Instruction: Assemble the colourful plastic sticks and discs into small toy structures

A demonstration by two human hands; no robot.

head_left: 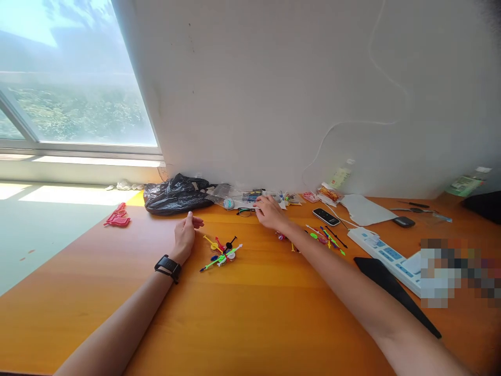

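Your left hand [185,233] has an open grip. At its 4 o'clock, bright plastic sticks and discs [222,257] sit piled on the brown wooden worktop [235,324]. Your right hand [269,211] is by black-framed glasses [245,212] at its 9 o'clock; I can't tell its grip's state.

One black bag [178,196] beyond the left hand [185,235], one colourful plastic cluster [224,253] beside it, one pair of glasses [245,212] near the right hand [269,211], one remote [326,217], two bottles [342,177] to its right
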